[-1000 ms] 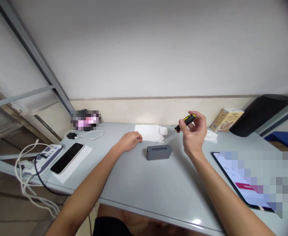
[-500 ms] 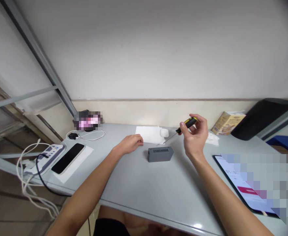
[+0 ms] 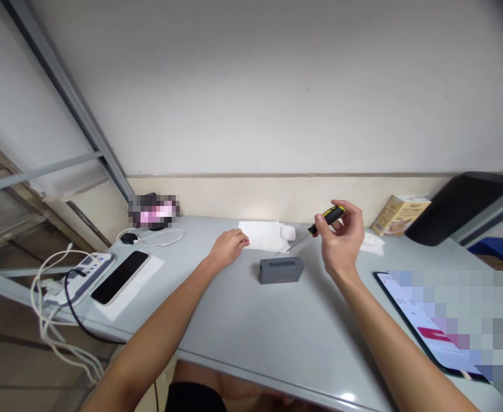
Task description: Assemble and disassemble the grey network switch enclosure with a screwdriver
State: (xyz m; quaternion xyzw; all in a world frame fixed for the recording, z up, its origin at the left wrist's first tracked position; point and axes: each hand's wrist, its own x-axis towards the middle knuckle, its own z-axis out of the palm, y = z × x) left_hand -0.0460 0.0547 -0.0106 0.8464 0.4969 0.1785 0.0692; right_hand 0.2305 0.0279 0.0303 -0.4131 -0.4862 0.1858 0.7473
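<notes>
My right hand [image 3: 341, 240] is raised over the desk, fingers wrapped round the black-and-yellow handle of a screwdriver [image 3: 327, 218]. Its thin shaft slants down to the left, and the tip is near the far side of a dark grey box with slots in its top [image 3: 281, 270]. That box sits on the desk, touched by neither hand. To its left, my left hand [image 3: 229, 247] rests low by the edge of a white sheet [image 3: 257, 234]. The left fingers are curled together, and whatever may be inside them is hidden. A small white case [image 3: 288, 232] lies on the sheet's right end.
On the left are a phone [image 3: 120, 277] on paper, a power strip [image 3: 82, 277] with cables, and a black charger [image 3: 129, 238]. A tablet [image 3: 423, 332] lies at right. Behind it stand a carton [image 3: 399, 216] and a black cylinder [image 3: 461, 206], near a crumpled tissue [image 3: 372, 242].
Almost nothing differs. My left hand has turned slightly, its knuckles a little higher. The right hand still holds the screwdriver in nearly the same place, and the grey box has not moved on the desk.
</notes>
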